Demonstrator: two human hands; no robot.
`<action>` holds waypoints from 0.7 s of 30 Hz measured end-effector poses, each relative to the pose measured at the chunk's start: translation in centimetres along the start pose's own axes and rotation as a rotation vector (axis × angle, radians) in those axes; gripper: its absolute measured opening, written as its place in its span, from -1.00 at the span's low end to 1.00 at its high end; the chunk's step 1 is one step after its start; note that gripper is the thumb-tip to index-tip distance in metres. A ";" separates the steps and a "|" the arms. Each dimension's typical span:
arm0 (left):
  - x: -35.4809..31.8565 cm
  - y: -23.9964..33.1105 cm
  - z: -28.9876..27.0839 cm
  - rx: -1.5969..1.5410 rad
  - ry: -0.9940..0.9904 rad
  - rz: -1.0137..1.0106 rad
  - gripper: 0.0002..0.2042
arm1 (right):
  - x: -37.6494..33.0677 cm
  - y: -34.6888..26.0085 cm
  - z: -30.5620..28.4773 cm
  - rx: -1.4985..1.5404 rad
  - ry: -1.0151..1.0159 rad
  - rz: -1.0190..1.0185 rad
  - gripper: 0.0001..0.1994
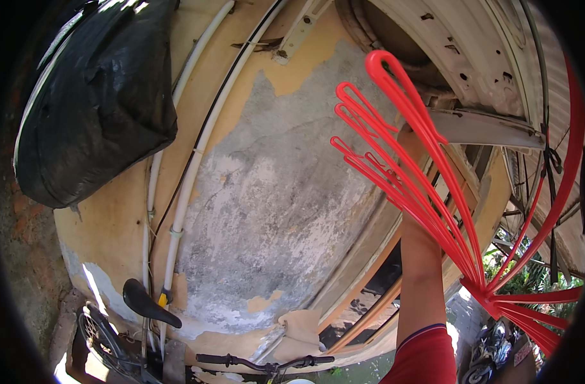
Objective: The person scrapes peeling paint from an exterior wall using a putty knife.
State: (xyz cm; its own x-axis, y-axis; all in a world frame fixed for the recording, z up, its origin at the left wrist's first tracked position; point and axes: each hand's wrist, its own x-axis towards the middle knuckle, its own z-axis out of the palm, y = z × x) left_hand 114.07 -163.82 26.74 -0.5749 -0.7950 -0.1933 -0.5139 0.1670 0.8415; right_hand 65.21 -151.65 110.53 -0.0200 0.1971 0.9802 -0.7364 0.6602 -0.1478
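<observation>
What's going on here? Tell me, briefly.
A person's bare forearm in a red sleeve, apparently the right, is raised near a patchy wall. The right hand is mostly hidden behind hooked red strips, so whether it grips anything can't be made out. The left hand is out of view. Below are a bicycle handlebar and a black saddle; a black bag-like thing is at upper left.

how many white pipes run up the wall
2: the left pipe beside the black bag, the right pipe beside the grey patch; more may hide behind the bag.
</observation>
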 end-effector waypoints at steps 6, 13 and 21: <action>2.1 -2.4 1.6 -0.015 -0.025 0.108 -0.59 | -4.9 5.0 1.9 0.284 -0.057 -0.201 -0.55; 1.4 -2.0 0.5 0.008 -0.016 0.021 -0.57 | -10.3 0.4 -5.7 0.628 -0.296 0.448 -0.58; 2.4 -1.5 0.8 0.047 -0.069 0.018 -0.57 | -6.7 4.3 -3.8 0.358 -0.279 0.026 -0.60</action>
State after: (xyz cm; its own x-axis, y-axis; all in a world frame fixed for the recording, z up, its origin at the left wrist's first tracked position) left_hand 112.95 -165.51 24.56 -0.6263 -0.7497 -0.2136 -0.5309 0.2096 0.8211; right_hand 64.78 -147.38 102.86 -0.1871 -0.0245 0.9820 -0.9196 0.3560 -0.1663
